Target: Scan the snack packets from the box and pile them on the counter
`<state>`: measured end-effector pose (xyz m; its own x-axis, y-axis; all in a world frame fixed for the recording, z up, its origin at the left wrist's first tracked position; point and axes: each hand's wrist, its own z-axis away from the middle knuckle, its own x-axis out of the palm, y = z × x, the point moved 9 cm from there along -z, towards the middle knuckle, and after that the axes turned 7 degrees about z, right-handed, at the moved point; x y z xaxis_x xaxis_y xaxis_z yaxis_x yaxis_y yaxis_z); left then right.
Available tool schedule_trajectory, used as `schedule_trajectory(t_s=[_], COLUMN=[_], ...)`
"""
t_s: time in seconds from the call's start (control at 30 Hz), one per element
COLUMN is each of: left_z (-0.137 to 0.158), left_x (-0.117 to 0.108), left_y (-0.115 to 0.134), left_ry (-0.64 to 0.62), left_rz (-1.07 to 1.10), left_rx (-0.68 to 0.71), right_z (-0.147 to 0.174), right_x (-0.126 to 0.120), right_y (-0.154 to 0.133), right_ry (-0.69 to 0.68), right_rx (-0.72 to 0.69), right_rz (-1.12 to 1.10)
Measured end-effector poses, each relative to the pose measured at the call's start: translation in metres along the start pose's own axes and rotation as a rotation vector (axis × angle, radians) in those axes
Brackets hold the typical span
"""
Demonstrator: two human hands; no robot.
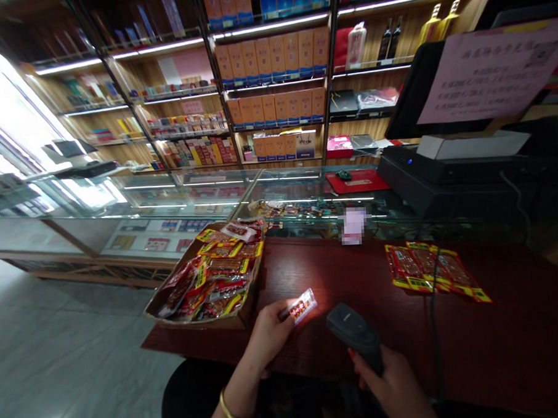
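My left hand (pixel 273 332) is closed on one end of a small snack packet (pixel 302 306), its pale side with brown-red print facing up in a patch of reddish light. In my right hand (pixel 390 373) is a dark handheld barcode scanner (pixel 353 329), its head tilted toward the packet but apart from it. Left of my left hand stands an open cardboard box (pixel 244 318) heaped with red and yellow snack packets (pixel 223 267). Several similar packets (pixel 432 267) lie spread on the dark red wooden table (pixel 290 264) to the right.
A dark cable (pixel 435 331) runs down across the table at the right. Behind stand a glass display counter (pixel 199 194), a monitor with a pink paper sheet (pixel 490 76), and a mouse (pixel 343 175) on a red mat (pixel 370 179). Boxed goods (pixel 272 55) fill the back shelves.
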<state>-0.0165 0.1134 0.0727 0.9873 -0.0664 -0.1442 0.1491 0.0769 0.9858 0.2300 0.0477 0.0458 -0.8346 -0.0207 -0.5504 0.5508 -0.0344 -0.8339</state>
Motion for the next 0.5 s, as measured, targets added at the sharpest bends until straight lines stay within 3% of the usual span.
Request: schedule_trajectory(t_s=[0.13,0.5], left_z=[0.000,-0.007], left_x=[0.011,0.011], left_y=[0.003,-0.012], left_ry=[-0.090,-0.127], left_rz=[0.050,0.013], left_rx=[0.019,0.031], right_z=[-0.001,0.003], right_x=[0.004,0.000], right_y=[0.000,0.001], right_ry=[-0.045,-0.080], right_rx=[-0.011,0.002], right_rz=[0.010,0.032])
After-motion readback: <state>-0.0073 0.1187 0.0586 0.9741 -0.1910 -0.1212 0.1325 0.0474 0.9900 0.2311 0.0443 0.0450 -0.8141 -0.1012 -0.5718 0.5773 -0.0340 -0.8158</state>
